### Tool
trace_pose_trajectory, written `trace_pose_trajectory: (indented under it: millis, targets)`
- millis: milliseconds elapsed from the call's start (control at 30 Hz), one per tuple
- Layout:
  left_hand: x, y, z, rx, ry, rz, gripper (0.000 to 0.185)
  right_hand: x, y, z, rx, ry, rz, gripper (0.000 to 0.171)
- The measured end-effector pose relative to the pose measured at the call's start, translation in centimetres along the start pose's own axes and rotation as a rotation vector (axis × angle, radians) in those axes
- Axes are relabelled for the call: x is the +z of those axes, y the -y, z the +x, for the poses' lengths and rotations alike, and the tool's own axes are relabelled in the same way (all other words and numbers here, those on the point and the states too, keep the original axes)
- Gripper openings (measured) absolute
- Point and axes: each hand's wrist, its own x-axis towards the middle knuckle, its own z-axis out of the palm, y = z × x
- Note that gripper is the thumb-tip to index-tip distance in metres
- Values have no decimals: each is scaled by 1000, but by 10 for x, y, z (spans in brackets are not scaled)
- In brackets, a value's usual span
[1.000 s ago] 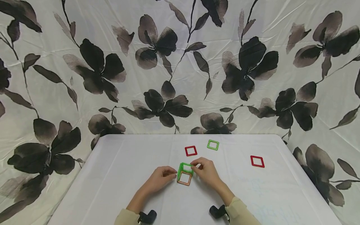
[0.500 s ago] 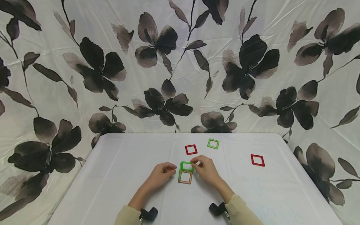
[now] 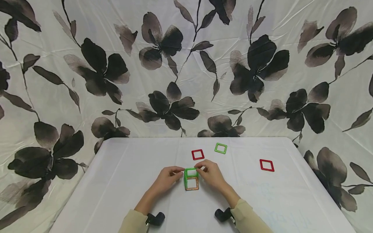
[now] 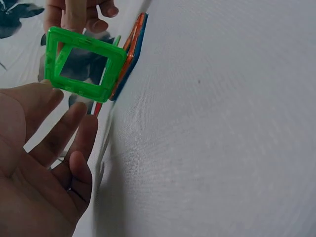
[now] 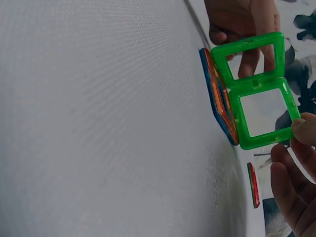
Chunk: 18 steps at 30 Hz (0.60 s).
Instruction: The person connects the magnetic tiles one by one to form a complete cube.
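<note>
An orange square magnetic tile (image 3: pixel 192 189) with a blue layer under it lies flat on the table. On its left edge stands a green magnetic tile (image 4: pixel 114 74), and on its far edge stands another green magnetic tile (image 5: pixel 291 134); the two meet at a corner. My right hand (image 3: pixel 214 174) pinches the far green tile by its upper right corner, thumb in front. My left hand (image 3: pixel 166 179) is at the left green tile, with a fingertip touching its upper corner and the other fingers loosely extended.
Beyond the hands lie a red square tile (image 3: pixel 197 154) and a light green square tile (image 3: pixel 220 148). Another red square tile (image 3: pixel 266 165) lies to the right. A floral cloth (image 3: pixel 175 64) hangs behind the white table (image 3: pixel 131 155).
The left hand has come in from beside the tiles to touch the left green tile. The right hand keeps its pinch and has shifted slightly left; the standing green tiles have straightened.
</note>
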Motion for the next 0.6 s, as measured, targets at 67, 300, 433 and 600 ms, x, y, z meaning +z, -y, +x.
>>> trace_pose_trajectory:
  millis: [67,300,433,600]
  targets:
    - [0,-1,1,-6,4,-7,22,0,1,0,9,9,-1,14]
    - [0,-2,4,-21,7,-50,28,0,7,0,24,21,-10,14]
    - [1,-1,6,-23,7,-73,26,1,9,0,22,24,-20,15]
    - [1,0,6,-14,21,-77,24,2,9,0,18,30,-30,14]
